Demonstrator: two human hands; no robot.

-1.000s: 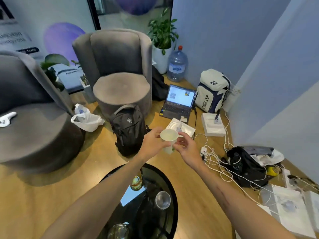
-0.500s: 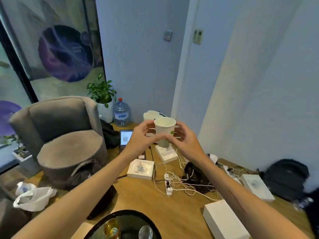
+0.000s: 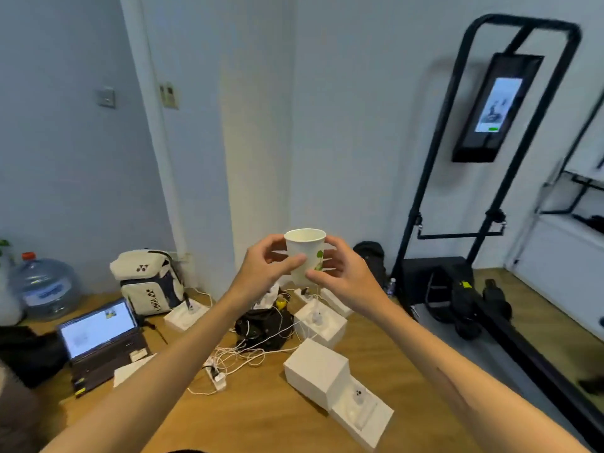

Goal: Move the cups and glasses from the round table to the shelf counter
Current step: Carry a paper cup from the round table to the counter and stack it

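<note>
A white paper cup (image 3: 305, 255) with a small green leaf print is held upright at chest height in the middle of the view. My left hand (image 3: 266, 268) grips its left side with thumb and fingers curled round it. My right hand (image 3: 340, 276) holds the right side the same way. The round table is out of view, apart from a dark sliver at the bottom edge. A white counter (image 3: 568, 230) shows at the far right.
On the wooden floor lie white boxes (image 3: 315, 371), tangled white cables with a power strip (image 3: 217, 376), an open laptop (image 3: 101, 338), a white backpack (image 3: 148, 281) and a water jug (image 3: 44, 289). A black stand with a screen (image 3: 496, 106) rises at right, dark bags at its base.
The view has swung right, away from the armchairs and round table toward the wall and black stand. Both hands keep hold of the cup, which stays centred and upright.
</note>
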